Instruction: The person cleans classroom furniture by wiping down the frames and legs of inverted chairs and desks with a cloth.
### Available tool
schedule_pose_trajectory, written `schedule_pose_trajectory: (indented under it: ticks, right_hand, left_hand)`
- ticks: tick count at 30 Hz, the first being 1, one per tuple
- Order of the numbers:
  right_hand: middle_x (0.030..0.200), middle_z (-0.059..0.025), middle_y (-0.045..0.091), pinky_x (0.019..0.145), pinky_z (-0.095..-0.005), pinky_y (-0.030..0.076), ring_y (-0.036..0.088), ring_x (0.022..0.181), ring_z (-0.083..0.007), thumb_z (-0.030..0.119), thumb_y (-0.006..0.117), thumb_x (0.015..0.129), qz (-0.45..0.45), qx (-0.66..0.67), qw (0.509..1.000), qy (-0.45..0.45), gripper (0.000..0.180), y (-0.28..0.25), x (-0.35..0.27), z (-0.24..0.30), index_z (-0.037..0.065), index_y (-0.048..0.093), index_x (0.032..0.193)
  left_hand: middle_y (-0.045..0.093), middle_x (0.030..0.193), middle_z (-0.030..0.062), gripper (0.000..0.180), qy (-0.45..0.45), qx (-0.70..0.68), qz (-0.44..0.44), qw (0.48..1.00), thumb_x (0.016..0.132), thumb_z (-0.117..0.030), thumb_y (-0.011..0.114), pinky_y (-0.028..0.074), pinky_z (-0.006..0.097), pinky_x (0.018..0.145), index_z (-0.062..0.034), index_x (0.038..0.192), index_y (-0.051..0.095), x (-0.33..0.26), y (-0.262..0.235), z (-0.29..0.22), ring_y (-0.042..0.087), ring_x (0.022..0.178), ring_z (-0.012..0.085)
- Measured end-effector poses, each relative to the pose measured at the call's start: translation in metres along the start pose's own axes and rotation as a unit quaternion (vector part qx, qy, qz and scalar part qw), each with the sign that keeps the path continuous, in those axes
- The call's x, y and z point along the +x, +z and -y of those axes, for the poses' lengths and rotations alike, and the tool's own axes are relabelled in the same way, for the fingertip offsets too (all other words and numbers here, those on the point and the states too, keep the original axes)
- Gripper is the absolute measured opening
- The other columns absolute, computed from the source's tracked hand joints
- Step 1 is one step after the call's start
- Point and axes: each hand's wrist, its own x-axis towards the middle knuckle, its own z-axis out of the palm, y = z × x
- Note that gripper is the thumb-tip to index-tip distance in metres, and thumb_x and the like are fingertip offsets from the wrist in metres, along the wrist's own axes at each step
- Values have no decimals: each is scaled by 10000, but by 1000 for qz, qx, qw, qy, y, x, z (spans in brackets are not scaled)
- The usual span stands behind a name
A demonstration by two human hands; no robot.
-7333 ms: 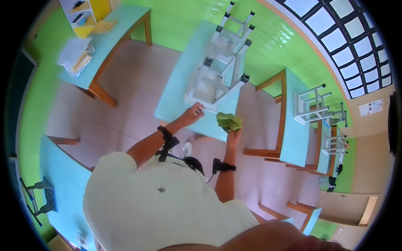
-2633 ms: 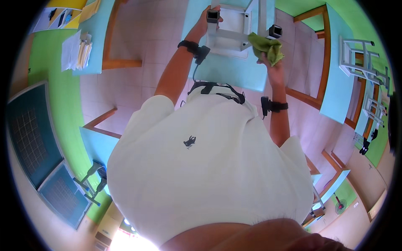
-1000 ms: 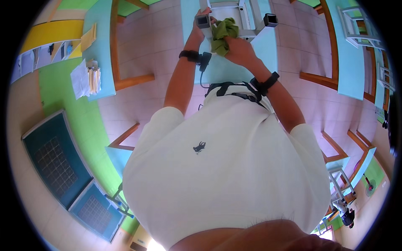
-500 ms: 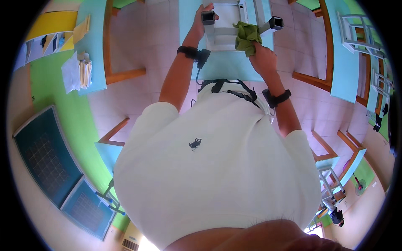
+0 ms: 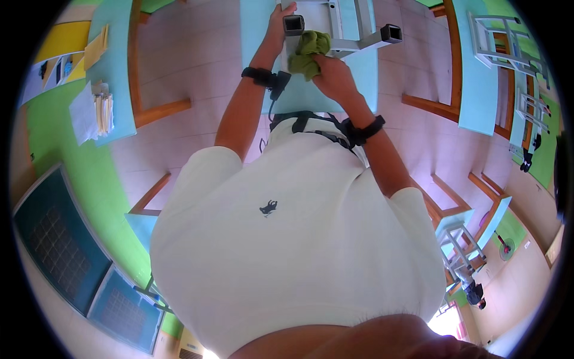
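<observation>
An upturned grey metal chair (image 5: 350,30) rests on a light blue table (image 5: 365,78) in front of me. My left hand (image 5: 280,21) grips one square chair leg near its open end. My right hand (image 5: 332,75) presses a crumpled green cloth (image 5: 308,51) against the chair frame, just beside that leg. Both wrists carry black bands. My white shirt fills the lower half of the view.
Another blue table (image 5: 113,90) with a wooden frame stands at the left, bearing a stack of papers (image 5: 92,110). More blue tables with upturned chairs (image 5: 496,42) stand at the right. Dark boards (image 5: 66,257) lean on the green wall at the lower left. Tiled floor lies between.
My right hand with the green cloth has slid left and down along the chair frame. My left hand keeps its hold on the leg. The view has tilted slightly.
</observation>
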Motion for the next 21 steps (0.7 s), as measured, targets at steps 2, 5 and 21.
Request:
schedule_pose_trajectory:
  ticks: [2,5,21]
  right_hand:
    - [803,-181,665,658,-475,525,642,735,-385,175,615,750,19,-4,1000,-14,289,6,-1,3,89,644,1024]
    - [775,-158,662,638,-468,523,643,712,-368,172,622,726,-15,-28,999,0,289,4,-10,-12,95,649,1003]
    - [775,-211,649,645,-500,504,620,705,-422,88,615,715,-181,8,983,31,395,18,-23,-39,18,588,1103]
  left_hand:
    - [605,715,69,365,25,10,7,1000,947,-414,518,474,286,460,-116,1157,526,13,-26,7,586,570,165]
    - [595,702,68,422,-26,66,-11,997,960,-428,494,470,283,464,-94,1217,513,14,-27,10,574,554,156]
    - [542,811,44,486,120,79,4,990,943,-178,579,466,267,549,-24,1371,408,24,-14,29,538,648,136]
